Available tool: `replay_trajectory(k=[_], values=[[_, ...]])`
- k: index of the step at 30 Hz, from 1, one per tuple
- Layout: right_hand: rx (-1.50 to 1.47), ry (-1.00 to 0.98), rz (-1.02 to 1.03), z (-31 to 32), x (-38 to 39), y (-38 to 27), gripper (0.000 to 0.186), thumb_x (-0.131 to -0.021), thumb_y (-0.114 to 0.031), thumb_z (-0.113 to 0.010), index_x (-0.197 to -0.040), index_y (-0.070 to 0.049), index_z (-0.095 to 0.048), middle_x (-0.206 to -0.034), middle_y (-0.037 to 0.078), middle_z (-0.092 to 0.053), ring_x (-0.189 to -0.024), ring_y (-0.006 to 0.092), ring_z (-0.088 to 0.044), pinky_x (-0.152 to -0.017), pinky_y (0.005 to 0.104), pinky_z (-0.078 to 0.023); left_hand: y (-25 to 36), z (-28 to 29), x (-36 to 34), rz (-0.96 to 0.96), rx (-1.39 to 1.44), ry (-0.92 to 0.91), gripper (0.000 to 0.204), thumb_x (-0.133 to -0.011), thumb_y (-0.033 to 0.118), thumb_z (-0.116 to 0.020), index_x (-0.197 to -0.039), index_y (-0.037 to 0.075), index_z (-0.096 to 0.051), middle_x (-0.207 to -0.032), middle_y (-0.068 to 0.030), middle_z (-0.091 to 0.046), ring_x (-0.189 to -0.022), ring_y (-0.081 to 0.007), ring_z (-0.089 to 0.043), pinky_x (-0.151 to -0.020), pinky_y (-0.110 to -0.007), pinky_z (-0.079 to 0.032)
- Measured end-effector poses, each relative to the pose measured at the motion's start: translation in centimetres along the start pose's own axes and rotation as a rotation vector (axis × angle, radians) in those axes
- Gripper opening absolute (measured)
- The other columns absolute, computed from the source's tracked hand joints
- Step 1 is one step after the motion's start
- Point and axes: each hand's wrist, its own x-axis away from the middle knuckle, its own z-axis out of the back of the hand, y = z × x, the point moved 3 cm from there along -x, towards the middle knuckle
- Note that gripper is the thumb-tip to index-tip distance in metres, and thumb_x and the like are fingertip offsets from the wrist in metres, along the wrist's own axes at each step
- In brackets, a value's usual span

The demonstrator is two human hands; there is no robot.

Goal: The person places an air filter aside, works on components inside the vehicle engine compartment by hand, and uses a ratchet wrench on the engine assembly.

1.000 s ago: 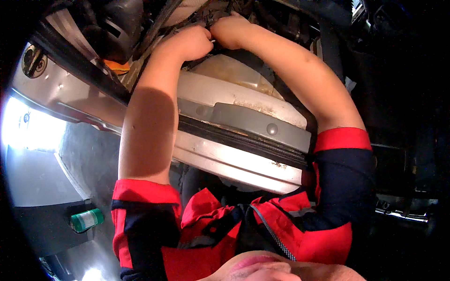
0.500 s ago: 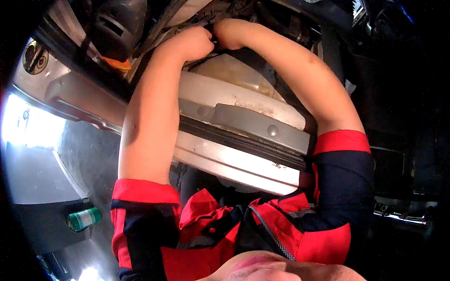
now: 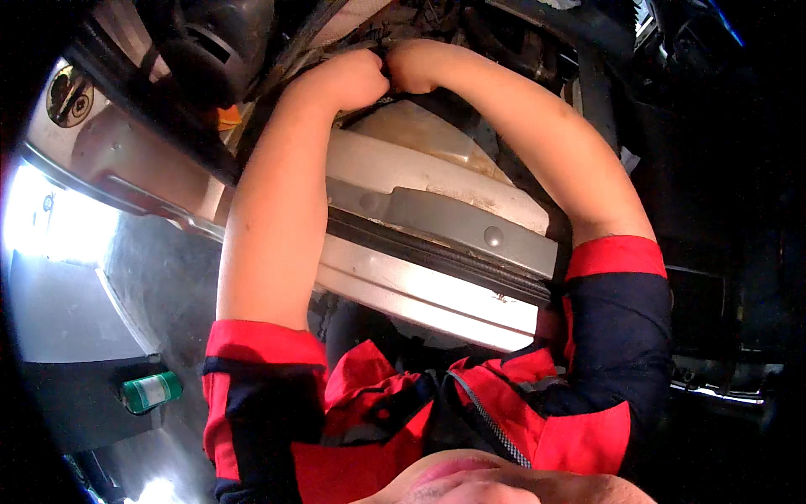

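Observation:
My left hand [image 3: 357, 81] and my right hand [image 3: 411, 65] meet at the top of the view, deep in a vehicle's opened compartment. Both look curled, with the left one fist-like. Their fingertips point away from me, so whatever they grip is hidden. Dark wires and parts [image 3: 403, 27] lie just beyond them. Right below the hands is a yellowish, translucent plastic piece [image 3: 420, 130]. Between my forearms runs a silver metal sill [image 3: 428, 298] with a black rubber seal [image 3: 437, 256] and a grey trim strip [image 3: 453, 220].
A black plastic cover [image 3: 222, 50] sits left of my hands, with a small orange piece [image 3: 228, 118] under it. Silver bodywork with a round fitting [image 3: 80, 105] extends left. A green bottle [image 3: 151, 391] with a pale label is at lower left. The right side is very dark.
The whole view has shifted slightly, so the compartment appears a little lower and to the right. Both hands stay together at the same spot.

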Motion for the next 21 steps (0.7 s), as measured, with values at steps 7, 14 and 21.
replay_trajectory(k=[7,14,21], values=[[-0.207,-0.016,-0.278,0.3,0.2,1.3,0.029,-0.072,-0.008,-0.065,-0.1,-0.011,-0.071,-0.106,0.015,-0.068,-0.098,0.0341,-0.065,-0.076,0.0474,-0.053,0.1,-0.6,-0.3,-0.111,-0.021,0.02,0.03,-0.079,0.02,-0.057,-0.102,0.002,-0.065,-0.104,-0.023,-0.064,-0.097,-0.0397,-0.061,-0.087,-0.043,-0.048],[-0.076,0.151,-0.092,-0.2,-0.1,1.3,0.024,-0.077,-0.006,-0.058,-0.099,-0.006,-0.067,-0.097,0.017,-0.068,-0.092,0.0364,-0.064,-0.076,0.0431,-0.052,-1.0,-1.2,-0.5,-0.114,0.028,0.072,0.036,-0.079,0.02,-0.056,-0.111,0.005,-0.065,-0.108,-0.0225,-0.064,-0.1,-0.0375,-0.061,-0.09,-0.041,-0.048],[-0.285,0.186,-0.32,0.7,1.2,0.4,0.033,-0.07,-0.002,-0.062,-0.1,-0.012,-0.071,-0.101,0.016,-0.069,-0.093,0.033,-0.066,-0.074,0.0408,-0.053,-1.7,-1.3,-0.3,-0.094,-0.003,0.034,0.038,-0.08,0.021,-0.056,-0.114,0.007,-0.064,-0.109,-0.021,-0.064,-0.101,-0.0369,-0.062,-0.09,-0.041,-0.048]])
